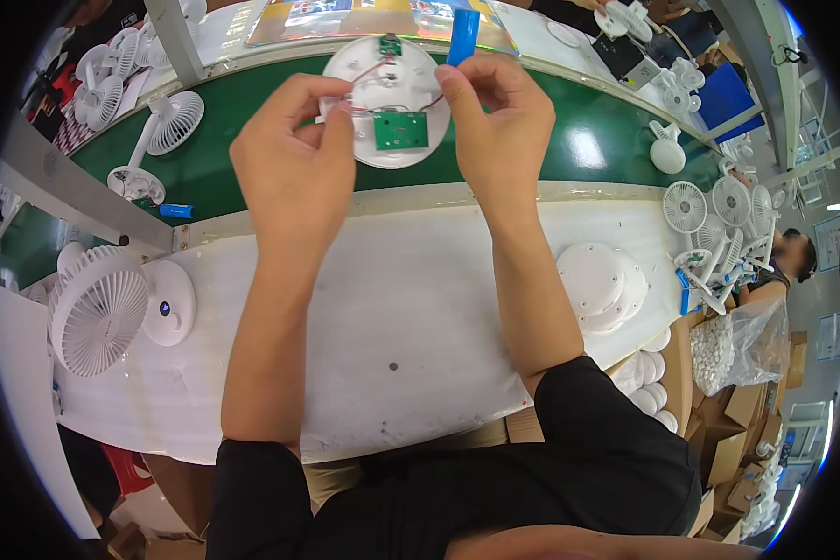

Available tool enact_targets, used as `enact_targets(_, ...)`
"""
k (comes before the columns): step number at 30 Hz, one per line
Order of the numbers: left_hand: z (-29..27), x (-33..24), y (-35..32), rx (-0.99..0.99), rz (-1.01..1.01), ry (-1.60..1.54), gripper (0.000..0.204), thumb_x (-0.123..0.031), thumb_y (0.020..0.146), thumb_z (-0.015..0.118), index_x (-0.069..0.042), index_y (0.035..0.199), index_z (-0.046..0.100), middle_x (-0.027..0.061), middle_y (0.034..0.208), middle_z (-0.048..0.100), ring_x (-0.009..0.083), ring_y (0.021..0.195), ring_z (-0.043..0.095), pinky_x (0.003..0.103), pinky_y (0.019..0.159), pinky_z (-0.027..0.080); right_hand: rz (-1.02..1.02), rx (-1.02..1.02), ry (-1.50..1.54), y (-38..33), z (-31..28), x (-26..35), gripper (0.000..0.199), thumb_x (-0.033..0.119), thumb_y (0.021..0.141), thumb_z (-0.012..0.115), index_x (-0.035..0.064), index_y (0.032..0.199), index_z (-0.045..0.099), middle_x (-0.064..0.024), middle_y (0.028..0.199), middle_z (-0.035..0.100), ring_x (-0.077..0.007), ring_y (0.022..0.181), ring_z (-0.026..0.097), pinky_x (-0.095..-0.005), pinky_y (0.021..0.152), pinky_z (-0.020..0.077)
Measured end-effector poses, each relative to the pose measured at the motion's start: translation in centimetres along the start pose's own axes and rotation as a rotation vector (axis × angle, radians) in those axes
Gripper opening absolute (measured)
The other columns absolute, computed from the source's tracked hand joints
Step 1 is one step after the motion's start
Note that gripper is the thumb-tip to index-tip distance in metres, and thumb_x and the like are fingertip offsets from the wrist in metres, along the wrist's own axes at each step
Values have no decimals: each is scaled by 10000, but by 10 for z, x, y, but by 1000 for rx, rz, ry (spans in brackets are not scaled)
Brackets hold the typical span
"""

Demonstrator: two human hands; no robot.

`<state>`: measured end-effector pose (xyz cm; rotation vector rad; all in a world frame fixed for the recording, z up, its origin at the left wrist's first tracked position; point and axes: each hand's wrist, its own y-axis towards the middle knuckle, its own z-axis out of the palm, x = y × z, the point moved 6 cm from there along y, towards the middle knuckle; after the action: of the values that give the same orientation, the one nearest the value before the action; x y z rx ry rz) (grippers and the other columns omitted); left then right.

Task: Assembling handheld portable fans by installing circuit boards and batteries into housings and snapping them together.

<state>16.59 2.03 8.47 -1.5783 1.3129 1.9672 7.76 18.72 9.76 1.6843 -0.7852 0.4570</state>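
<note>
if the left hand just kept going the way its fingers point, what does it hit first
Probably the round white fan base: the left hand points up and right, its fingers already at the base's left rim. Next in line is the green circuit board on it. Depth is hard to judge here.

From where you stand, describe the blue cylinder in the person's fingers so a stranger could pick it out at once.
Start at the green conveyor belt running across the top. Over it the right hand pinches a blue battery cell upright, beside the round white base with its green circuit board. Another blue cell lies flat at the belt's left; this one is held.
</note>
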Motion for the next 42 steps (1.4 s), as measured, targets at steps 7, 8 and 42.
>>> enact_targets(7, 2, -2, -4, 13, -34, 34, 167, 45, 837, 571, 15, 966, 673, 96, 867, 681, 112, 665, 595, 205, 617, 490, 80, -13, 472, 5, 1, 15, 122, 13, 823, 723, 7, 936, 678, -79, 827, 663, -139, 727, 592, -232, 653, 489)
enact_targets(8, 1, -3, -3, 12, -49, 30, 169, 47, 837, 570, 15, 967, 673, 97, 868, 681, 112, 666, 595, 204, 617, 490, 139, 34, 525, 6, 1, 15, 115, 9, 822, 722, 3, 929, 681, -79, 830, 663, -138, 721, 584, -232, 652, 487)
enact_targets(42, -15, 10, 9, 229, -217, -30, 277, 38, 831, 625, -13, 1103, 623, 110, 938, 654, 106, 746, 593, 185, 635, 471, 467, 395, 607, -5, 29, -16, 313, -87, 737, 619, -16, 1023, 724, -114, 884, 675, -156, 774, 608, -211, 684, 516)
